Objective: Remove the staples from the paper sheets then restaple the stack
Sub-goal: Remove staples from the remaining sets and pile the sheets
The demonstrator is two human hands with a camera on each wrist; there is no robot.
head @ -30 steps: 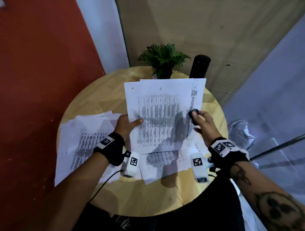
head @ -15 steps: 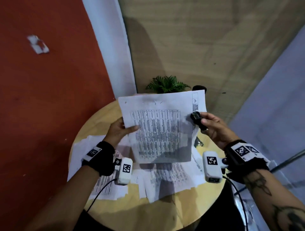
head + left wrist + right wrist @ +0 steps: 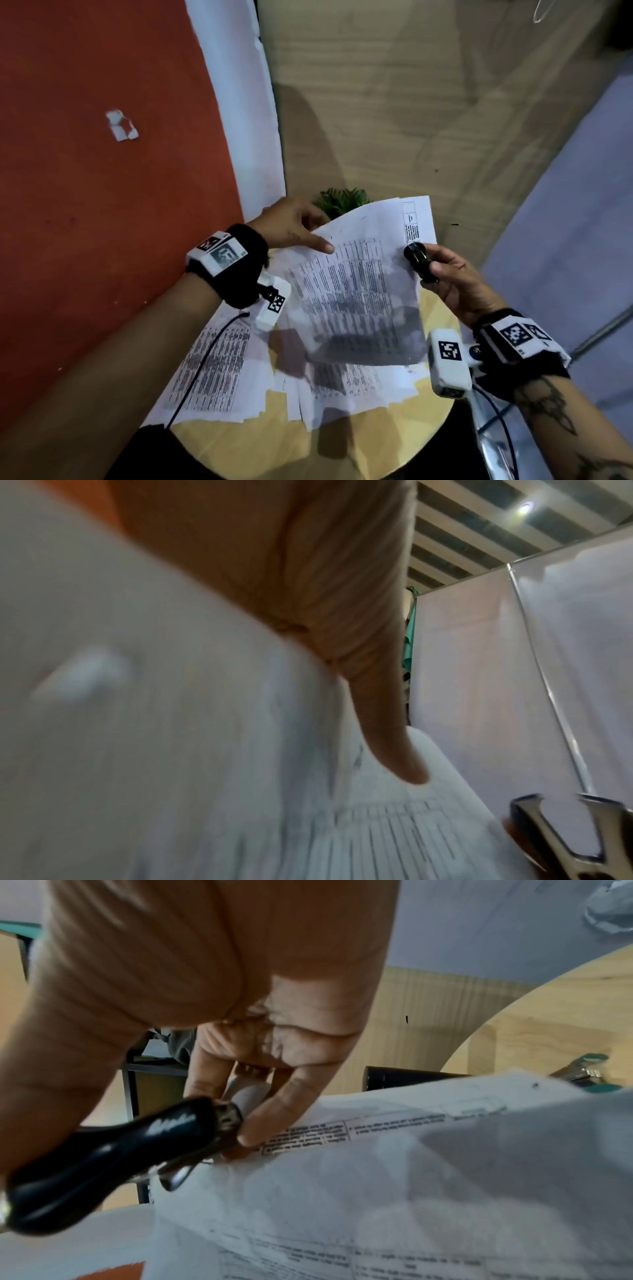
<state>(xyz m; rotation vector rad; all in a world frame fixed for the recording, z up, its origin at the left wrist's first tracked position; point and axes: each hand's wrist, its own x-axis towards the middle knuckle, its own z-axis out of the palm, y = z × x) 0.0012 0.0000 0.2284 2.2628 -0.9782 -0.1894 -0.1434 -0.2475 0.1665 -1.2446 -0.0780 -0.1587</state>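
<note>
Staple removal appears to be the step in hand, judged from the tool held at the paper. Held sheets [image 3: 356, 287] are lifted off the round wooden table [image 3: 239, 442], tilted, printed tables facing the camera. Left hand [image 3: 291, 226] pinches their upper-left corner at about 10 o'clock of the page, thumb on the front face, fingers behind. Right hand [image 3: 455, 277] is curled round a black staple remover [image 3: 416, 258] at the sheets' right edge, about 2 o'clock; in the right wrist view its fingertips [image 3: 250, 1138] also touch the paper edge and the metal claws sit against the sheet. Whether a staple lies under the claws cannot be told; none is visible.

Loose printed sheets [image 3: 212, 370] lie spread on the table below, from 7 to 5 o'clock, so some separation seems already done. A stapler with teal trim [image 3: 582, 1070] rests on the table at the right wrist view's 3 o'clock, apart from both hands. A small green plant [image 3: 342, 200] stands behind the paper at 12 o'clock.

Next move, as judged: seat the claws under a staple crown, squeeze, and pull while the left hand braces the corner. Restapling not yet begun.
</note>
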